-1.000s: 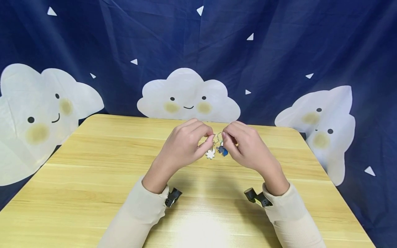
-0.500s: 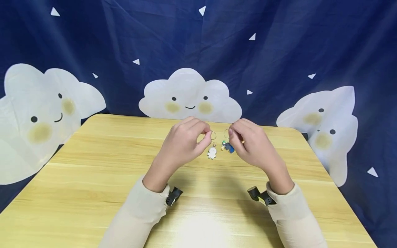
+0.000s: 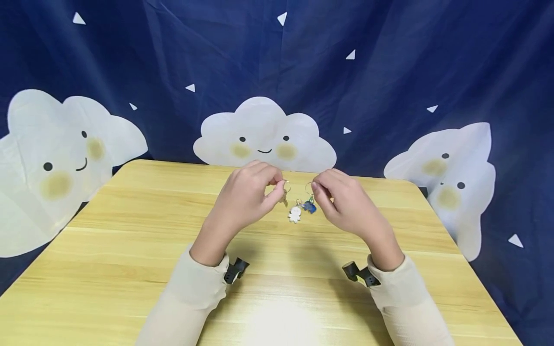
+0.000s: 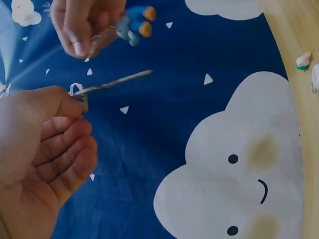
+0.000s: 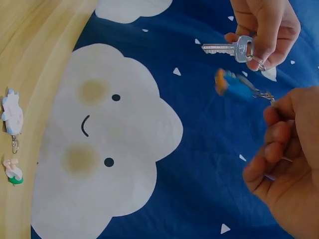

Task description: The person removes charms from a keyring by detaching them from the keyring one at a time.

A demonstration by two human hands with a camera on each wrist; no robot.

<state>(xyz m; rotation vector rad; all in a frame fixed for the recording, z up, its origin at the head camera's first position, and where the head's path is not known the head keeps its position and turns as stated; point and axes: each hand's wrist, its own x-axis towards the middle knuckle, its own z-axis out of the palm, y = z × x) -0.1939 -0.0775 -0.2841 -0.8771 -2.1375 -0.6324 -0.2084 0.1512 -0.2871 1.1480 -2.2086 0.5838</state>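
Observation:
My left hand point(image 3: 246, 197) pinches a thin metal key ring point(image 3: 287, 186) between thumb and forefinger. A silver key point(image 5: 232, 49) hangs from it, edge-on in the left wrist view. To its right, my right hand point(image 3: 348, 202) pinches a second ring point(image 3: 308, 188) with finger and thumb. From that ring dangles a small blue figure charm point(image 5: 239, 88) with orange ends, on a short chain and blurred in the right wrist view. The two hands are apart. Below them on the table lies a white figure charm point(image 3: 295, 214) with a small clasp.
Beside the white charm on the wooden table point(image 3: 130, 240) lies a small pink, white and green charm point(image 5: 14, 172). A dark blue curtain point(image 3: 277, 57) with clouds hangs behind the table's far edge. Both wrists carry black cameras.
The hands were close together with the rings near each other, then parted. My left hand has moved left, and the key now shows below it. The right hand shifted right, then slightly back.

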